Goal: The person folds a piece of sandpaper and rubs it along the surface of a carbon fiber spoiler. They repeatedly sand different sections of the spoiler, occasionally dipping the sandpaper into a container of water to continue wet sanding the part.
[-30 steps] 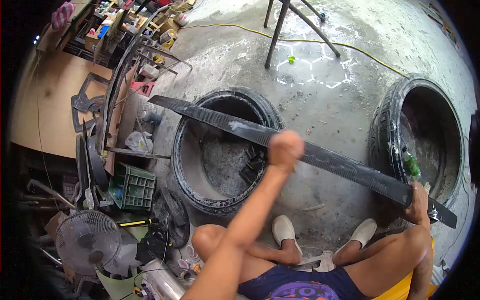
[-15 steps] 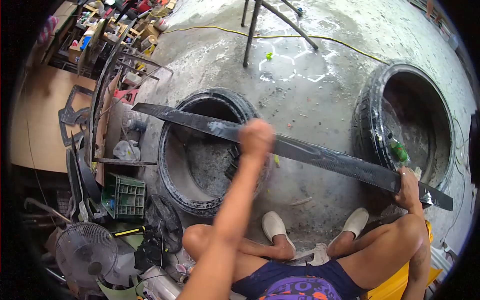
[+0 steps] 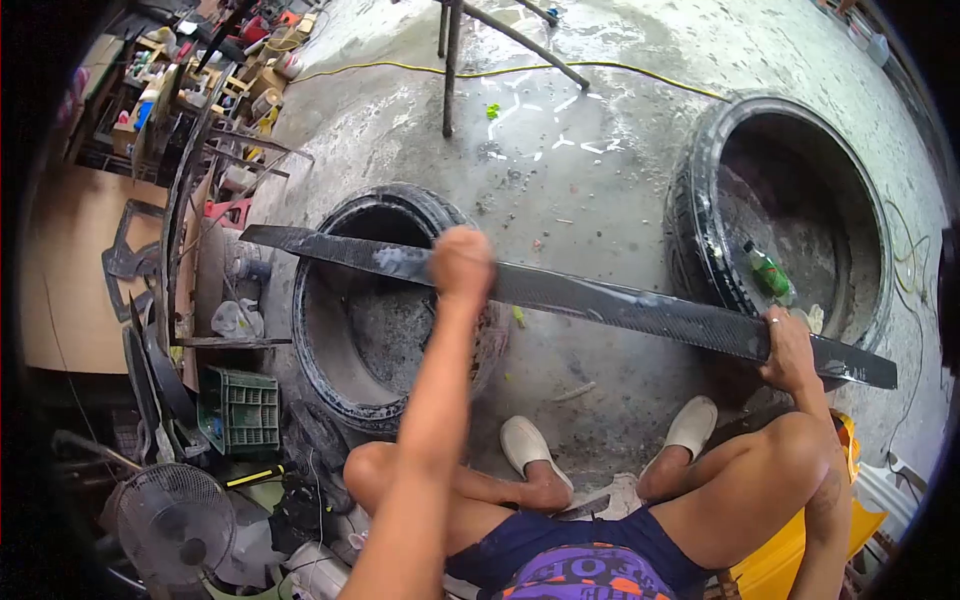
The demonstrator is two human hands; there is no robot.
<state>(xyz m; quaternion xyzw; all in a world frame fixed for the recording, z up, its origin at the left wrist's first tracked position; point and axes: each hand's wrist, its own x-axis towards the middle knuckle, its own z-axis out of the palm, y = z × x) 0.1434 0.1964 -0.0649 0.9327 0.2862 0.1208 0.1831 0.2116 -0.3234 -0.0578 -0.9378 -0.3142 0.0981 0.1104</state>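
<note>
A long black strip (image 3: pixel 620 308) with a woven-looking surface and a whitish patch near its left part lies across two tires. My left hand (image 3: pixel 462 265) is closed in a fist over the strip, left of its middle; motion blurs it, and whatever it holds is hidden. Near the strip's right end, my right hand (image 3: pixel 790 350), with a ring on one finger, grips the edge. Under the left part is one tire (image 3: pixel 325 355); the other tire (image 3: pixel 690 220) stands under the right part, tilted.
A green bottle (image 3: pixel 768 272) lies inside the right tire. Metal legs (image 3: pixel 450 70) stand on the floor ahead, by a yellow cable (image 3: pixel 630 68). To my left are a green crate (image 3: pixel 240 410), a fan (image 3: pixel 175 520) and a cluttered rack. Something yellow (image 3: pixel 780 550) is beside my right leg.
The whole view has shifted, so most things appear farther left. My left hand has moved slightly toward the strip's left end. My right hand still grips near the right end.
</note>
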